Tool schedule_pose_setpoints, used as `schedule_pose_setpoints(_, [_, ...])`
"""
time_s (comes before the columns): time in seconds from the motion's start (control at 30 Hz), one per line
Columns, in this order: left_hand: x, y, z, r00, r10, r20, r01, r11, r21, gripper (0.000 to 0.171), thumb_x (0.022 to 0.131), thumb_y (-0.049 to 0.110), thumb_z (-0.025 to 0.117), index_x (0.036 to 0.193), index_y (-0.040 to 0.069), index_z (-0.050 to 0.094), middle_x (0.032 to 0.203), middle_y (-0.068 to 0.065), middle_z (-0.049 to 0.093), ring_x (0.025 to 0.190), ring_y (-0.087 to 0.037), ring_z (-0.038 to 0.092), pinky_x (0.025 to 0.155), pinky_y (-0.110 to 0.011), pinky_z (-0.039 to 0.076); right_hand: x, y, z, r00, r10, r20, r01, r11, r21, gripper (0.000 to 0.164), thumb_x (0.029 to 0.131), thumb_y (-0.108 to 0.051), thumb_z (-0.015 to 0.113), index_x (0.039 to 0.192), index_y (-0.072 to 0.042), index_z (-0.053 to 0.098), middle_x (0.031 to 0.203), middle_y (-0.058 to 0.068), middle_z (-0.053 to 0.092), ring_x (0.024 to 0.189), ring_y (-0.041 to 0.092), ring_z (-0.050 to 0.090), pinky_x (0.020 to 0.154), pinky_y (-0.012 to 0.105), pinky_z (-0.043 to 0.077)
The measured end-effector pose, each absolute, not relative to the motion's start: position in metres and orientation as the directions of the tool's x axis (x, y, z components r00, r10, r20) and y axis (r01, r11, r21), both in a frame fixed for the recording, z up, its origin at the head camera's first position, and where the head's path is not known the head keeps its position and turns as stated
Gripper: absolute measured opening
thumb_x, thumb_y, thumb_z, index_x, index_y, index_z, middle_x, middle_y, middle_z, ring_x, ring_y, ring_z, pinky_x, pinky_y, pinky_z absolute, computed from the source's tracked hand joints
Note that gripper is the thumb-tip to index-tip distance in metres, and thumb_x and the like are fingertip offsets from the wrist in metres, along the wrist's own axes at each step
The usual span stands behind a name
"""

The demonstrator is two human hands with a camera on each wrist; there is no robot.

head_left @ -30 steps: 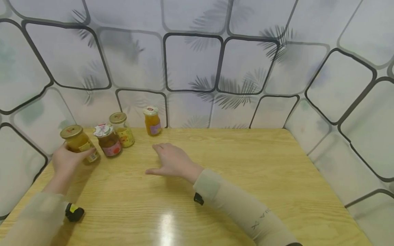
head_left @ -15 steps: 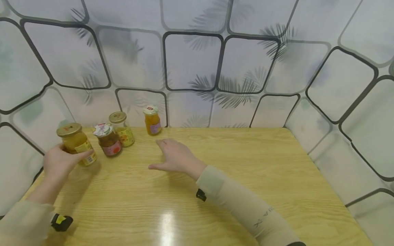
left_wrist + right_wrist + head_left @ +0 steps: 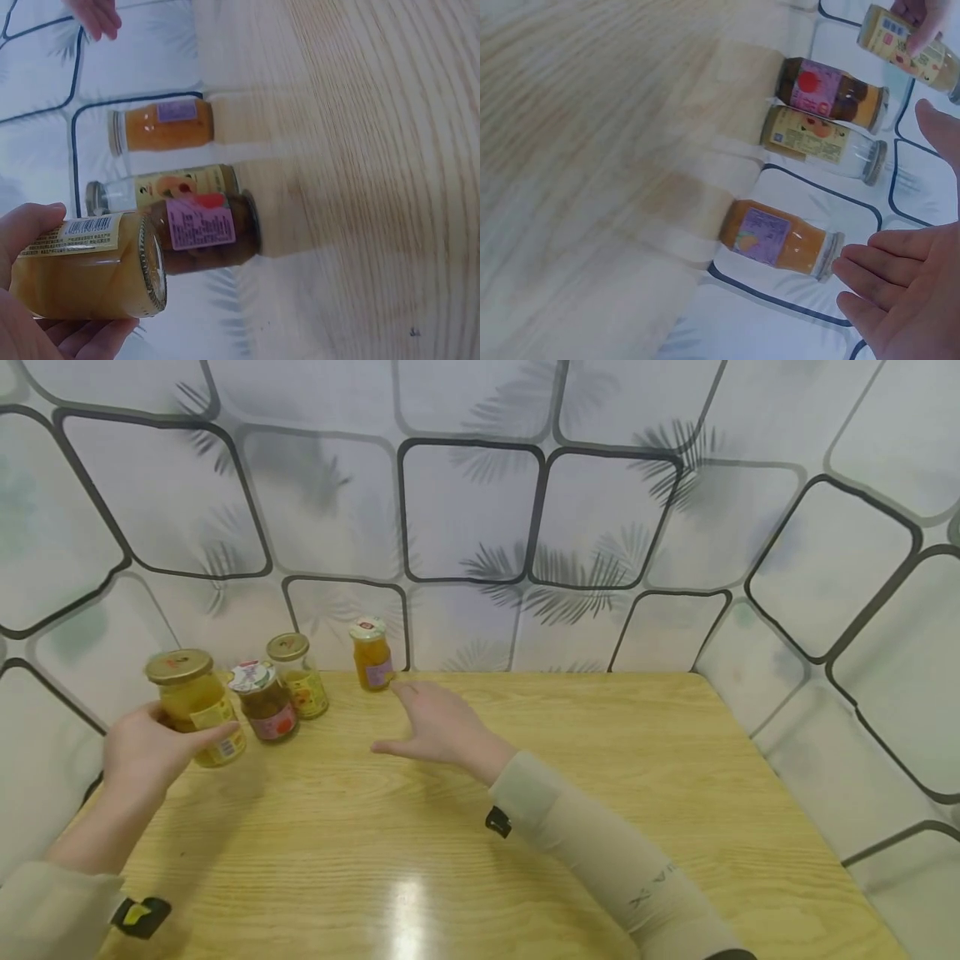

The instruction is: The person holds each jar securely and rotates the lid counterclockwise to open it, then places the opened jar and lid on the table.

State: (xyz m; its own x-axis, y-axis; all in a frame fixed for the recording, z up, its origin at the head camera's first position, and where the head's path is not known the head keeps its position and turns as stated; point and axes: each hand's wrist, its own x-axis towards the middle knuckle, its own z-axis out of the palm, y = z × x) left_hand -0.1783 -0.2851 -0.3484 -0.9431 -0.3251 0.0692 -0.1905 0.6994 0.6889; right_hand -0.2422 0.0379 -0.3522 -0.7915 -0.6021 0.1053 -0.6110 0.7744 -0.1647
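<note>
My left hand point(image 3: 138, 752) grips a glass jar point(image 3: 183, 693) of yellow fruit with a gold lid and yellow label, thumb across its near side. In the left wrist view the jar's bottom edge shows, raised off the table. Close to its right stands a dark-filled jar point(image 3: 262, 702) with a patterned white lid and pink label. Behind that is a gold-lidded jar point(image 3: 306, 689) with a yellow fruit label, clear glass in its upper part. My right hand point(image 3: 442, 722), thumb spread from the fingers, hovers just right of an orange-filled jar point(image 3: 369, 653) with a white lid and purple label.
A light wooden table point(image 3: 600, 760) reaches back to a patterned wall covering point(image 3: 472, 518), which also lines both sides. The orange-filled jar stands near the back edge. Black devices hang under both sleeve cuffs.
My left hand has lifted the yellow fruit jar slightly and brought it more upright. My right hand has moved up and to the right, away from me, still holding nothing. The other jars stay put.
</note>
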Motion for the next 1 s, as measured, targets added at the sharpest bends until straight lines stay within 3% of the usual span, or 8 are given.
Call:
schedule_pose_setpoints(0.37, [-0.177,-0.257,-0.331,-0.963,-0.236,0.129,-0.069,0.679,0.731,0.087,0.071,0.053,0.075,0.13,-0.008,0.052,0.122,-0.03,0.057,0.106,-0.042,0.055,0.082,-0.052,0.046,-0.251,0.045,-0.323,-0.761,-0.619,0.195,-0.647,0.742,-0.173,0.1,0.077,-0.076,0.048,0.147,-0.006,0.037,0.142,0.008,0.047,0.128,0.023,0.045,0.106,0.033,0.033])
schedule_pose_setpoints(0.67, [-0.183,-0.237,-0.316,-0.967,-0.195,0.167,-0.023,0.715,0.699,0.083,0.068,0.055,0.076,0.12,-0.007,0.057,0.11,-0.024,0.062,0.096,-0.033,0.057,0.07,-0.037,0.047,-0.254,0.052,-0.303,-0.794,-0.581,0.178,-0.607,0.772,-0.191,0.104,0.077,-0.075,0.048,0.151,-0.004,0.03,0.145,0.011,0.043,0.132,0.025,0.041,0.108,0.034,0.03])
schedule_pose_setpoints(1.0, [-0.201,-0.209,-0.303,-0.984,-0.123,0.13,0.01,0.684,0.729,0.085,0.066,0.056,0.078,0.119,-0.007,0.058,0.113,-0.026,0.062,0.099,-0.037,0.06,0.072,-0.042,0.052,-0.255,0.057,-0.285,-0.81,-0.557,0.185,-0.585,0.792,-0.175,0.103,0.079,-0.075,0.047,0.152,-0.006,0.028,0.148,0.009,0.04,0.134,0.024,0.039,0.108,0.033,0.031])
